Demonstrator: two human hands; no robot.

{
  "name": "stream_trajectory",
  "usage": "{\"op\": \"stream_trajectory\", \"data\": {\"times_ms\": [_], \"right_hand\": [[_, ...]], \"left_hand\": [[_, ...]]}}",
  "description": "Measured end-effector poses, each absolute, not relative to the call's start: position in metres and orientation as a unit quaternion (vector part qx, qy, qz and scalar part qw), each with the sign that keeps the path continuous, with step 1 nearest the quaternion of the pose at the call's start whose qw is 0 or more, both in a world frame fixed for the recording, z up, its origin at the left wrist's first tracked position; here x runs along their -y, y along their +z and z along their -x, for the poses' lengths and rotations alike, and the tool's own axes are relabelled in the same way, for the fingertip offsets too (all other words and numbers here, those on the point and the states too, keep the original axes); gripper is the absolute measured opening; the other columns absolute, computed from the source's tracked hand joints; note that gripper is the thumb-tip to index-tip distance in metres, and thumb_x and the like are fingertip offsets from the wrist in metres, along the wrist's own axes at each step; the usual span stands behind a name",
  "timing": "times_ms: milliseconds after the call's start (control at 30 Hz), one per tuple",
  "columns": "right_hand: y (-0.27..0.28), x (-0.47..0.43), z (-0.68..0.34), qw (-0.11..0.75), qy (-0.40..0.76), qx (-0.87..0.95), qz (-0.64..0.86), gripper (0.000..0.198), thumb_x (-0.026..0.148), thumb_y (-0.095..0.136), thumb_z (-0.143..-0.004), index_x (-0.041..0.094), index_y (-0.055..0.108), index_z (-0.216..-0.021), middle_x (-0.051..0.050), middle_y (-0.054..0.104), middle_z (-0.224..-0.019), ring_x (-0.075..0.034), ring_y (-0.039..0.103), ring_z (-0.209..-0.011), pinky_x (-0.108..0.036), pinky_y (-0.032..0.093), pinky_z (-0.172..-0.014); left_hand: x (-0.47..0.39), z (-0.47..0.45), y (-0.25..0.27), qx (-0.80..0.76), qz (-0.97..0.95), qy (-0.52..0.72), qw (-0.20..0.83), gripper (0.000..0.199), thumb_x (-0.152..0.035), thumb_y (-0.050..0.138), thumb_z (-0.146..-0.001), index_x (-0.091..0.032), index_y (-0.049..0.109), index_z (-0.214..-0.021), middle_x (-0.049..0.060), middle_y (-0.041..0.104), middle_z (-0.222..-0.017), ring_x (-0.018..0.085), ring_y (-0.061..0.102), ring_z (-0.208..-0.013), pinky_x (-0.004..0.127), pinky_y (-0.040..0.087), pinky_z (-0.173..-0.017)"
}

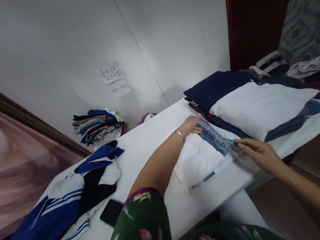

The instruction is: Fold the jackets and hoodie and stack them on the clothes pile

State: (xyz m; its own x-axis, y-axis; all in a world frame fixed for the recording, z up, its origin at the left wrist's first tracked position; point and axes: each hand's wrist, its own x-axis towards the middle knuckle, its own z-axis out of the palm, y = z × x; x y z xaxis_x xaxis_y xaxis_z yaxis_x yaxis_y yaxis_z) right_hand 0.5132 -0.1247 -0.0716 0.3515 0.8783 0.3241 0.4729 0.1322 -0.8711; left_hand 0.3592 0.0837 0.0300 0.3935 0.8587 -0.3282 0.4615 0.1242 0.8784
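Note:
On the table in front of me lies a folded white garment (196,158) with a blue denim strip (213,136) across its right part. My left hand (190,125) reaches over the garment, its fingers closed on the far end of the strip. At the near end of the strip, my right hand (260,154) pinches the edge between thumb and fingers. A small dark patch (209,176) shows at the garment's near edge. Just beyond my hands stands a stack of folded clothes, with a white folded garment (260,108) and a navy one (217,88) on top.
Blue and white striped clothing (60,212) lies loosely on the left of the white table (152,148). A dark phone (112,213) rests near my left sleeve. Beyond the table's far edge is a pile of folded clothes (99,128). More clothes (308,67) lie at the far right.

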Motion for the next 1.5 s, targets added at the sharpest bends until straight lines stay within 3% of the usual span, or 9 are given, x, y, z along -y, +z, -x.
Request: {"op": "stream_trajectory", "data": {"times_ms": [167,300,500,633,767,1000,1100,1300,1500], "right_hand": [[-0.046,0.086,-0.513,0.482,0.192,0.557,0.649,0.055,0.056,0.053,-0.084,0.023,0.059,-0.127,-0.01,0.066,-0.12,-0.027,0.065,-0.104,-0.039,0.055,-0.085],[-0.039,0.039,-0.51,0.372,0.241,0.583,0.681,0.073,0.062,0.051,-0.083,0.02,0.045,-0.142,-0.012,0.066,-0.12,-0.03,0.066,-0.102,-0.042,0.054,-0.088],[-0.047,-0.005,-0.501,0.269,0.161,0.659,0.684,0.072,0.054,0.055,-0.081,0.015,0.045,-0.142,-0.014,0.062,-0.126,-0.035,0.062,-0.109,-0.048,0.05,-0.093],[-0.047,-0.01,-0.501,0.267,0.118,0.698,0.654,0.056,0.035,0.057,-0.08,0.019,0.054,-0.134,-0.01,0.06,-0.131,-0.033,0.058,-0.117,-0.047,0.045,-0.101],[-0.034,-0.011,-0.511,0.332,0.092,0.684,0.643,0.049,0.035,0.048,-0.086,0.021,0.055,-0.133,-0.007,0.058,-0.133,-0.028,0.055,-0.121,-0.043,0.043,-0.104],[-0.051,-0.012,-0.524,0.162,0.035,0.715,0.679,0.044,0.027,0.048,-0.085,0.012,0.061,-0.124,-0.017,0.066,-0.116,-0.034,0.063,-0.105,-0.049,0.048,-0.094],[-0.04,-0.003,-0.507,0.156,-0.024,0.713,0.683,0.046,0.028,0.048,-0.085,0.014,0.057,-0.128,-0.02,0.06,-0.125,-0.038,0.057,-0.113,-0.054,0.044,-0.096],[-0.008,-0.005,-0.44,0.232,-0.077,0.833,0.496,0.058,0.044,0.043,-0.093,0.017,0.04,-0.143,-0.013,0.027,-0.155,-0.031,0.02,-0.144,-0.052,0.022,-0.114],[-0.058,-0.037,-0.478,0.128,0.101,0.742,0.65,0.066,0.06,0.042,-0.087,0.02,0.046,-0.141,-0.012,0.041,-0.148,-0.033,0.029,-0.14,-0.06,0.023,-0.111]], "left_hand": [[-0.078,-0.287,0.03,-0.466,-0.692,0.34,0.434,0.037,-0.031,0.048,-0.092,-0.017,0.055,-0.125,0.012,0.06,-0.127,0.018,0.065,-0.099,0.031,0.055,-0.081],[-0.061,-0.225,0.0,-0.561,-0.71,0.336,0.263,0.033,-0.033,0.05,-0.091,-0.017,0.062,-0.116,0.01,0.063,-0.124,0.021,0.058,-0.114,0.035,0.044,-0.101],[-0.018,-0.197,-0.048,-0.612,-0.711,0.289,0.19,0.049,-0.042,0.046,-0.092,-0.015,0.05,-0.133,0.012,0.042,-0.148,0.021,0.036,-0.138,0.035,0.027,-0.115],[0.004,-0.212,-0.049,-0.603,-0.731,0.261,0.184,0.059,-0.048,0.043,-0.092,-0.015,0.043,-0.14,0.012,0.028,-0.155,0.022,0.023,-0.144,0.036,0.023,-0.117],[0.016,-0.228,-0.043,-0.569,-0.783,0.205,0.15,0.063,-0.056,0.036,-0.093,-0.021,0.037,-0.145,0.007,0.021,-0.158,0.024,0.016,-0.146,0.045,0.019,-0.118],[0.022,-0.24,-0.067,-0.519,-0.845,0.119,0.051,0.071,-0.061,0.035,-0.09,-0.019,0.032,-0.147,0.009,0.025,-0.157,0.028,0.014,-0.146,0.056,0.009,-0.117],[0.023,-0.24,-0.071,-0.515,-0.849,0.11,0.037,0.072,-0.062,0.034,-0.09,-0.019,0.031,-0.148,0.01,0.025,-0.156,0.029,0.015,-0.146,0.057,0.008,-0.117],[0.023,-0.242,-0.068,-0.522,-0.847,0.098,0.026,0.073,-0.062,0.033,-0.09,-0.019,0.032,-0.148,0.011,0.027,-0.155,0.032,0.015,-0.145,0.059,0.008,-0.116],[0.023,-0.239,-0.075,-0.52,-0.848,0.099,0.031,0.071,-0.062,0.029,-0.091,-0.02,0.032,-0.148,0.009,0.03,-0.155,0.029,0.019,-0.145,0.058,0.007,-0.117]]}}
